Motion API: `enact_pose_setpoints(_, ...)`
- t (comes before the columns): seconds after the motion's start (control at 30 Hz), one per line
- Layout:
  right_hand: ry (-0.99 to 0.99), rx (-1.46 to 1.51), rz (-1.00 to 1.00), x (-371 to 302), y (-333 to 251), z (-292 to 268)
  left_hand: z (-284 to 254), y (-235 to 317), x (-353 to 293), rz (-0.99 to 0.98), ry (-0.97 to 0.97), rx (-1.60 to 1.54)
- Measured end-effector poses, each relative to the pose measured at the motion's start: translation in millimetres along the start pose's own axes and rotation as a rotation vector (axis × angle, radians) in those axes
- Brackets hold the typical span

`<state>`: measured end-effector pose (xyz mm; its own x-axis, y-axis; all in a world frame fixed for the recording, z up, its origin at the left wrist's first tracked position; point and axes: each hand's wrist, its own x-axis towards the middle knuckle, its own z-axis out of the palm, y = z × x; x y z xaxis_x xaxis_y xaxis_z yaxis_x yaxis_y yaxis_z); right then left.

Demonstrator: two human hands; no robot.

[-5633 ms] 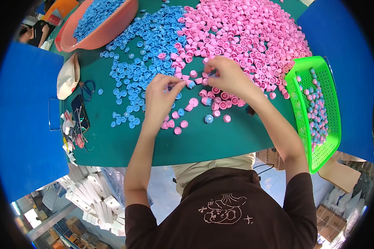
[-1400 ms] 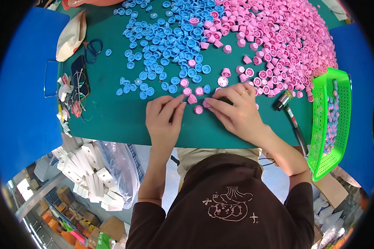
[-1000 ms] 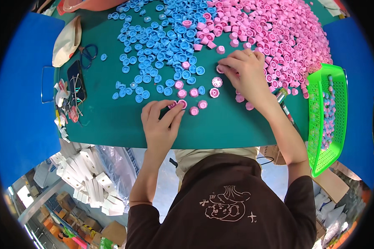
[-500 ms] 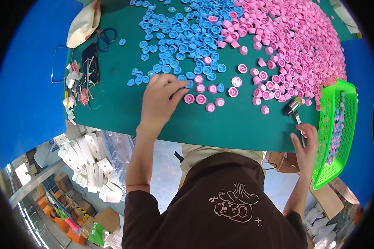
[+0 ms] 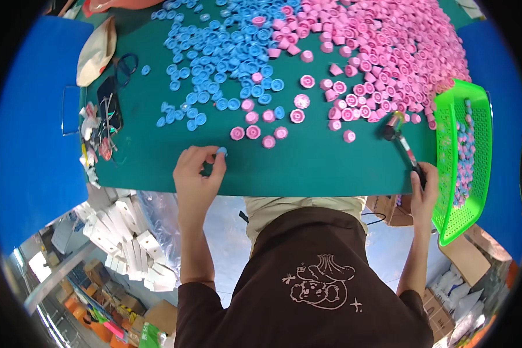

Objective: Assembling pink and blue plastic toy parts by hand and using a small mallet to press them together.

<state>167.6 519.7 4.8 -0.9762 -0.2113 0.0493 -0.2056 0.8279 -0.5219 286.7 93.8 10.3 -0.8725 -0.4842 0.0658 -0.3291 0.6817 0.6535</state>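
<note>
Between the thumb and forefinger of my left hand (image 5: 197, 171) is a small round blue cap (image 5: 221, 151), held over the near part of the table. My right hand (image 5: 424, 188) is closed around the dark handle of a small hammer (image 5: 408, 152), whose head rests on or just above the tabletop. A loose group of pink cup-shaped pieces (image 5: 253, 132) lies beyond my left hand. Farther back spreads a heap of blue caps (image 5: 238, 49), and to its right a larger heap of pink pieces (image 5: 400, 52).
A green plastic basket (image 5: 482, 156) with mixed blue and pink pieces stands at the right edge. Along the left lie a phone (image 5: 108, 95), eyeglasses, scissors (image 5: 126, 68), a cloth bag (image 5: 97, 52) and scraps. White boxes (image 5: 124, 232) are stacked below the green table (image 5: 307, 177).
My left hand has drawn back from the blue caps toward the table's near edge, carrying one cap. My right fingers have closed further round the hammer handle. The whole view has shifted.
</note>
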Motion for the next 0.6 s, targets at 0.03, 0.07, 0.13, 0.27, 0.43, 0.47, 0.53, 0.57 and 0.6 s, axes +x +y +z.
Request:
enact_pose_setpoints(0.03, -0.036, 0.060, 0.069, -2, -3, -5, 2, 1, -2, -0.014, 0.009, 0.013)
enact_pose_setpoints(0.07, -0.010, 0.096, 0.026, -3, 4, -4, 7, 0, -3, 0.014, 0.073, 0.018)
enact_pose_setpoints(0.13, -0.137, 0.611, 0.346, -9, -5, -13, 10, -3, -3, 0.027, 0.128, 0.063)
enact_pose_setpoints(0.27, -0.248, 0.941, 0.192, -7, -22, -5, 8, -6, -3, -0.078, 0.211, -0.003)
enact_pose_setpoints(0.43, -0.367, 0.928, 0.191, 2, -54, 5, 7, -26, -12, 0.169, 0.181, 0.080)
enact_pose_setpoints(0.47, -0.397, 0.939, 0.178, 3, -59, 9, 6, -27, -12, 0.168, 0.184, 0.078)
enact_pose_setpoints(0.53, -0.441, 0.930, 0.176, 5, -72, 16, 5, -28, -14, 0.142, 0.145, 0.066)
enact_pose_setpoints(0.57, -0.453, 0.907, 0.157, 8, -82, 20, 7, -28, -12, 0.142, 0.146, 0.061)
enact_pose_setpoints(0.6, -0.467, 0.931, 0.171, 9, -88, 23, 9, -27, -10, 0.134, 0.156, 0.031)
